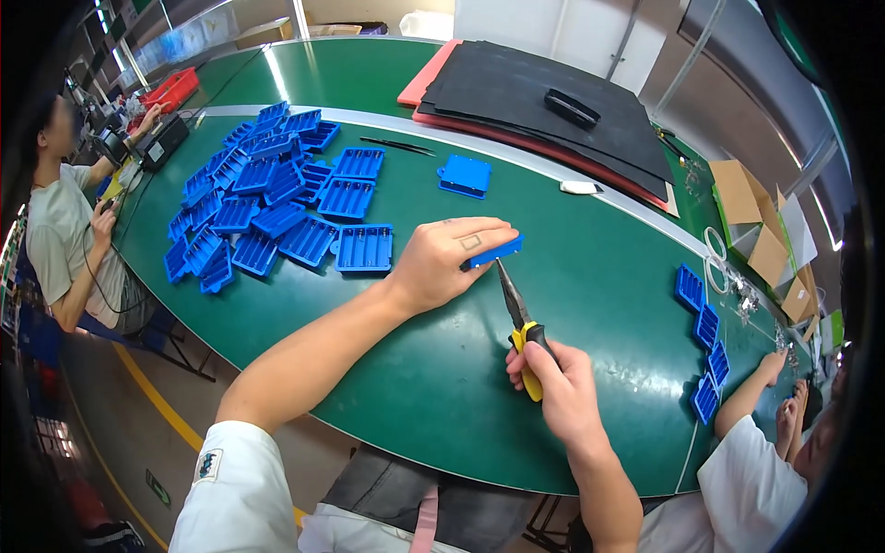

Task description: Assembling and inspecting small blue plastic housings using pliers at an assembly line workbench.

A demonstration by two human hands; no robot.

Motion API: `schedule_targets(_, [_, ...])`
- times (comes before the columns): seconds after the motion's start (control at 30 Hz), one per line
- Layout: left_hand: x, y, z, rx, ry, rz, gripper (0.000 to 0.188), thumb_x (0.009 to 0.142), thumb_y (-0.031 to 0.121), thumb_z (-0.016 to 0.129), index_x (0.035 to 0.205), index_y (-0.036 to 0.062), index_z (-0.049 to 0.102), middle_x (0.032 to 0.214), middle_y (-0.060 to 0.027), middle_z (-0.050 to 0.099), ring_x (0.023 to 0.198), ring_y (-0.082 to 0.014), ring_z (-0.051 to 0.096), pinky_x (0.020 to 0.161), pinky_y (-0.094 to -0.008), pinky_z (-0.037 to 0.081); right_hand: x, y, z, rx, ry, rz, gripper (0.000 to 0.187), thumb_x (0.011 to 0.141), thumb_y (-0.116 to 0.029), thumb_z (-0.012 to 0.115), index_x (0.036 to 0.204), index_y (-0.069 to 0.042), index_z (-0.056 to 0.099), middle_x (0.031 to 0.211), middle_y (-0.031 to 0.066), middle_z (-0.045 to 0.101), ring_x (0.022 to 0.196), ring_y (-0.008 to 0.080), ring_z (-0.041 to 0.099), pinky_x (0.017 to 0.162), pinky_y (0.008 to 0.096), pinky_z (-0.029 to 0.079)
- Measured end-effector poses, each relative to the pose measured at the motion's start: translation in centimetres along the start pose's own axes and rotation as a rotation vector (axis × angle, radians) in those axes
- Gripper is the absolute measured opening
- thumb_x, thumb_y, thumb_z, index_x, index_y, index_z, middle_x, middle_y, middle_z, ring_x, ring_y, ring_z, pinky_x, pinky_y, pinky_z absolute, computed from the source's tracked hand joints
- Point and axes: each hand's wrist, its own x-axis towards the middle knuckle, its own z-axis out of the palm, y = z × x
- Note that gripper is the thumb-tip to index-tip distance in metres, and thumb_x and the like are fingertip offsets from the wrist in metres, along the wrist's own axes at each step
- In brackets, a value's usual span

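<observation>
My left hand [452, 258] is closed around a blue plastic battery holder [502, 251], tilted so that mostly its edge shows. In my right hand [560, 382] is a pair of long-nose pliers [522, 324] with yellow and black handles. The pliers' tips are at the lower edge of the held holder; whether they grip anything there is too small to tell. To the left of my left hand, a blue battery holder [364, 249] lies with its slots facing up. Beyond the hand another blue holder [466, 175] lies with its flat side up.
A heap of blue battery holders [263, 184] covers the left part of the green table [415, 369]. Black tweezers [396, 146] lie beyond it. Black sheets [544, 111] are stacked at the back. Holders [707, 327] line the right side, near a co-worker [756, 470]; another person [83, 221] sits left.
</observation>
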Motion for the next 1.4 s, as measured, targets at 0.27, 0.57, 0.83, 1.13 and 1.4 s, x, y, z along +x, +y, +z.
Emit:
schedule_targets(0.27, [0.0, -0.6, -0.3, -0.045, 0.149, -0.282, 0.025, 0.073, 0.0, 0.069, 0.098, 0.0013, 0.067, 0.099, -0.0152, 0.069, 0.087, -0.0309, 0.068, 0.077, -0.0336, 0.054, -0.2, -1.6, -1.6, -0.705, 0.376, -0.435, 0.013, 0.083, -0.006, 0.064, 0.081, 0.006, 0.062, 0.087, 0.0148, 0.061, 0.074, 0.0279, 0.057, 0.067, 0.0366, 0.044])
schedule_targets(0.57, [0.4, 3.1, -1.0, -0.148, 0.089, -0.181, 0.021, 0.073, 0.005, 0.068, 0.093, -0.0006, 0.065, 0.092, -0.0151, 0.067, 0.081, -0.0296, 0.066, 0.073, -0.0345, 0.053, 0.8, 0.1, -3.6, -1.106, 0.712, -0.646, 0.026, 0.081, -0.018, 0.071, 0.098, 0.0, 0.061, 0.121, 0.0219, 0.056, 0.113, 0.0384, 0.052, 0.093, 0.0423, 0.044])
schedule_targets(0.83, [-6.8, 17.7, -4.1, -0.954, -0.476, 0.233, 0.014, 0.082, 0.008, 0.07, 0.096, 0.0075, 0.069, 0.122, -0.0155, 0.063, 0.123, -0.0376, 0.049, 0.107, -0.0599, 0.03, -12.2, 4.2, -0.7, 0.301, -0.467, 0.124, 0.036, 0.091, -0.022, 0.062, 0.116, 0.003, 0.063, 0.111, 0.0093, 0.066, 0.103, 0.0169, 0.06, 0.092, 0.031, 0.047])
schedule_targets(1.13, [-17.9, 22.3, -4.8, -0.633, 0.002, -0.905, 0.039, 0.076, 0.025, 0.076, 0.102, -0.0038, 0.066, 0.112, -0.0247, 0.06, 0.1, -0.0339, 0.062, 0.084, -0.0422, 0.054, -18.6, 10.3, 5.3, 0.358, 0.288, -0.105, 0.072, 0.072, 0.005, 0.079, 0.131, 0.002, 0.039, 0.099, 0.0142, 0.07, 0.095, 0.0172, 0.065, 0.086, 0.029, 0.049])
schedule_targets(1.4, [-22.4, 21.4, 1.0, -0.839, 0.172, -0.972, 0.026, 0.074, -0.009, 0.071, 0.099, -0.0067, 0.064, 0.101, -0.0194, 0.067, 0.092, -0.025, 0.066, 0.083, -0.0347, 0.053, -17.1, 11.3, 6.5, 0.364, 0.53, -0.178, 0.054, 0.068, -0.02, 0.088, 0.101, -0.001, 0.049, 0.099, 0.0169, 0.065, 0.094, 0.0239, 0.063, 0.083, 0.0324, 0.048])
